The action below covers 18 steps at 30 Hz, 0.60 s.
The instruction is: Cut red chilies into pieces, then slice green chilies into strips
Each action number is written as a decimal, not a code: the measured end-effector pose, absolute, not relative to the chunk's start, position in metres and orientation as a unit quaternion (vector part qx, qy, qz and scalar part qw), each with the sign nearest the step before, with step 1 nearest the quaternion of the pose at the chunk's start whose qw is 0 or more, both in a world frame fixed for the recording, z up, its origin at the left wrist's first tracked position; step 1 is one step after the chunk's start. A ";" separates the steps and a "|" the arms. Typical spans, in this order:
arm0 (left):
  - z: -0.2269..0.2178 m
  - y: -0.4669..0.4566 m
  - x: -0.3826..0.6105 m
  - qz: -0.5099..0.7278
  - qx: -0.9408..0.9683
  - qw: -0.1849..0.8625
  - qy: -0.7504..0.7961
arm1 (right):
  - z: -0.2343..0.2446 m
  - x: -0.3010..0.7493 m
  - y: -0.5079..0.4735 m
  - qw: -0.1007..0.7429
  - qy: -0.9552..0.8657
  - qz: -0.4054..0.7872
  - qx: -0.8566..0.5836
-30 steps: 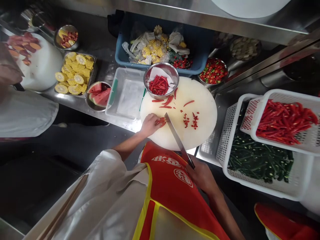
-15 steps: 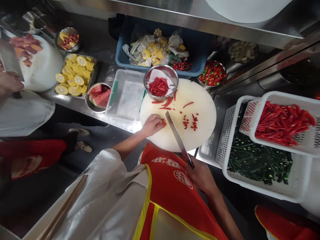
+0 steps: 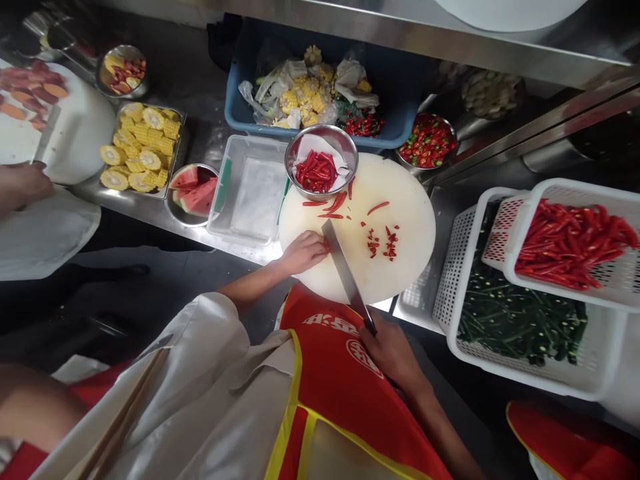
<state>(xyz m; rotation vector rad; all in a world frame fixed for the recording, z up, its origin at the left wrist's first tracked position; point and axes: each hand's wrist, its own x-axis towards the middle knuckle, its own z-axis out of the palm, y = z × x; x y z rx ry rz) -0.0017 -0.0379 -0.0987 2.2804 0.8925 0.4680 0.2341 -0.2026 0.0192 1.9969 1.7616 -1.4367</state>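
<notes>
My left hand is closed over red chilli peppers on the round white cutting board, pressing them down with curled fingers. In my right hand is the handle of a cleaver. Its blade lies across the board, with the far end close beside my left fingertips. Chopped chilli pieces lie to the right of the blade. A few whole red chillies rest near a steel bowl of red chillies lined with white paper, at the board's back edge.
Left of the board stand a clear plastic tub, a bowl of watermelon and a tray of corn. Behind is a blue bin. White baskets hold chillies and green vegetables. At far left, a co-worker's hand holds a knife.
My cleaver has shifted slightly left, nearer my left fingers. The co-worker's knife at far left has turned and moved, and another person's arm has appeared at the lower left.
</notes>
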 end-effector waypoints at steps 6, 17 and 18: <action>-0.102 -0.036 -0.002 0.174 0.866 0.329 0.334 | 0.019 0.226 -0.186 0.100 0.579 -0.473 0.657; -0.097 -0.042 -0.006 0.182 0.877 0.241 0.374 | -0.020 0.244 -0.188 -0.134 0.412 -0.619 0.655; -0.098 -0.043 -0.007 0.188 0.870 0.227 0.396 | -0.024 0.249 -0.195 -0.163 0.363 -0.648 0.650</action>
